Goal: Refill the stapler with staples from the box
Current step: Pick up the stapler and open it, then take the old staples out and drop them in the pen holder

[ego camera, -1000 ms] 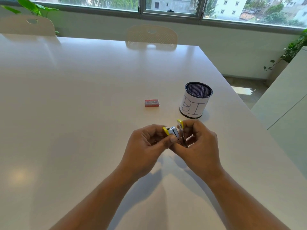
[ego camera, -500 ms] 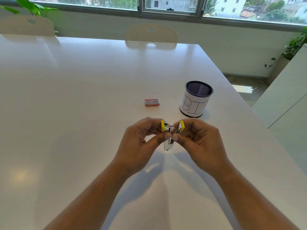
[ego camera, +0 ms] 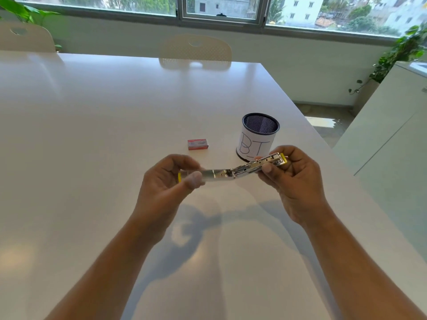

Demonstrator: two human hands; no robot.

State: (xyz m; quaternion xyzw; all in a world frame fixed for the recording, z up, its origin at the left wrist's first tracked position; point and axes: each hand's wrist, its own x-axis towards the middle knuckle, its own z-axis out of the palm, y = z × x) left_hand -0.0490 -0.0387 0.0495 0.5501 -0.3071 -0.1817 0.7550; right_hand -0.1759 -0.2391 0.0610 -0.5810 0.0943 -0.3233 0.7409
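A small silver stapler (ego camera: 233, 172) with yellow ends is held above the white table (ego camera: 92, 135), swung fully open so its two halves lie almost in a line. My left hand (ego camera: 168, 181) pinches the left half, blurred by motion. My right hand (ego camera: 293, 179) grips the right half near its yellow tip. The red staple box (ego camera: 198, 144) lies flat on the table beyond my hands, and whether it is shut I cannot make out.
A black mesh pen cup (ego camera: 257, 136) wrapped in white paper with handwriting stands right of the box, close behind the stapler. The table's right edge runs past it. Two pale chairs (ego camera: 196, 50) stand at the far side. A white cabinet (ego camera: 392, 146) is at the right.
My hands have moved apart and the stapler has swung from nearly folded to fully opened out flat. The box and cup have not moved.
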